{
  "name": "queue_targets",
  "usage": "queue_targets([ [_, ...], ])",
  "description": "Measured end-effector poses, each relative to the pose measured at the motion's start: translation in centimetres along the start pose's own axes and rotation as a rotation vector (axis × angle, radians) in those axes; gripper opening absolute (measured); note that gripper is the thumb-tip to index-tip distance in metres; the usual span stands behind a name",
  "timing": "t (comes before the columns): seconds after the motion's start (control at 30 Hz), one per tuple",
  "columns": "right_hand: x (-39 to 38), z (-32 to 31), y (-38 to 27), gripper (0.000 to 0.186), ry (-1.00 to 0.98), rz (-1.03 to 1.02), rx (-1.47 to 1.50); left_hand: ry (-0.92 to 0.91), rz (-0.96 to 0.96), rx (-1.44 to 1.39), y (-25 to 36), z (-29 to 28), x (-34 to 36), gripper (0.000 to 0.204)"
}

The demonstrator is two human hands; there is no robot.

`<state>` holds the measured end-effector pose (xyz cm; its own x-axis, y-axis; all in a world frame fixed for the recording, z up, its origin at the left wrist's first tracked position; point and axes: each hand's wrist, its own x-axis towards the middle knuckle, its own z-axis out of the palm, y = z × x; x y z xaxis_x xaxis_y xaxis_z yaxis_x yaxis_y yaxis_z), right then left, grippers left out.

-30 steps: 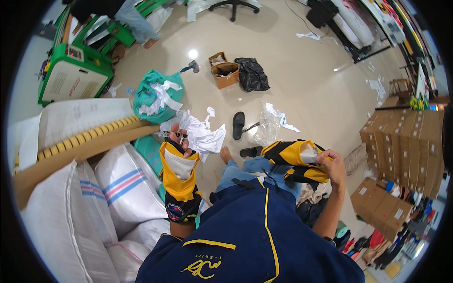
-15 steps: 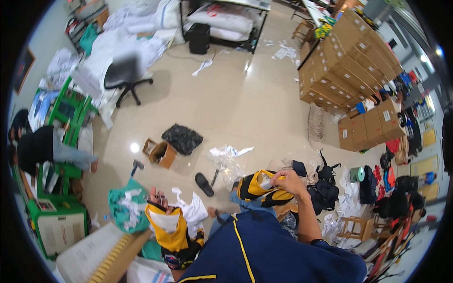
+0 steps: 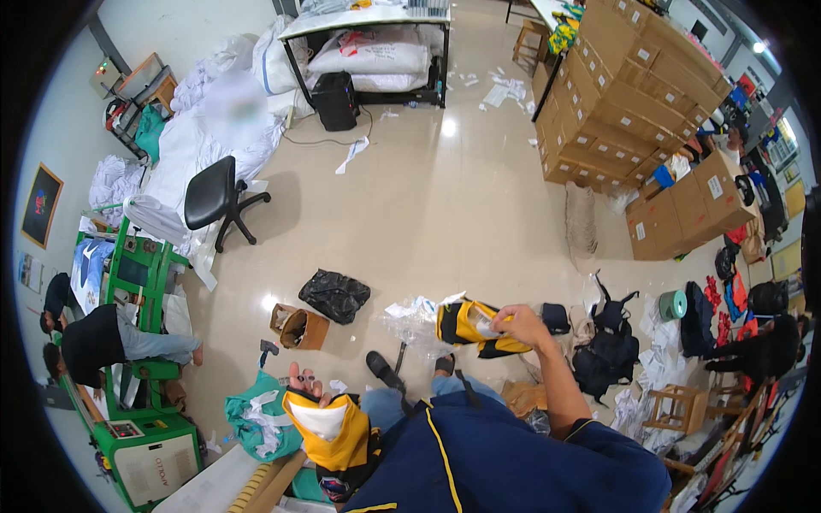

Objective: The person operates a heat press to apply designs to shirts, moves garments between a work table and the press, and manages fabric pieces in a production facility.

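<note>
My right hand (image 3: 519,325) pinches the edge of a yellow-and-black garment (image 3: 463,323) with a pale lining, held out in front of me at right. My left hand (image 3: 310,381) is palm up with its fingers curled. A small dark thing lies across those fingers, too small to name. A second yellow-and-black cloth piece (image 3: 329,440) with a white panel covers my left wrist and forearm. Beyond my legs are dark sandals (image 3: 383,369) on the floor. A teal bag (image 3: 261,419) with white scraps lies left of my left hand.
A black plastic bag (image 3: 335,296) and an open carton (image 3: 301,328) lie ahead on the floor. At left stand a black chair (image 3: 210,192) and a green machine (image 3: 145,453) with a person beside it. Stacked cartons (image 3: 611,111) rise at far right; dark bags (image 3: 605,355) lie nearer.
The view has shifted, so the floor and furniture sit lower in it. My right hand still pinches the garment, and the second piece still covers my left forearm.
</note>
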<state>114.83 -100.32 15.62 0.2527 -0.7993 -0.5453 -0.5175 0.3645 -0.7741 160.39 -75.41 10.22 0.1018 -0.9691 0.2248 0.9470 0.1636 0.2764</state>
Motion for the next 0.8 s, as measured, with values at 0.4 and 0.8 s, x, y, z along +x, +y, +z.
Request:
queue_targets([
  [0.4,1.9,-8.8,12.2,0.016,0.387,0.117,0.215,0.157,-0.112,0.242,-3.4,5.2,13.0,0.046],
  [0.8,-5.1,-7.9,22.9,0.017,0.582,0.422,0.113,0.018,-0.446,0.250,-12.4,4.9,29.1,0.045],
])
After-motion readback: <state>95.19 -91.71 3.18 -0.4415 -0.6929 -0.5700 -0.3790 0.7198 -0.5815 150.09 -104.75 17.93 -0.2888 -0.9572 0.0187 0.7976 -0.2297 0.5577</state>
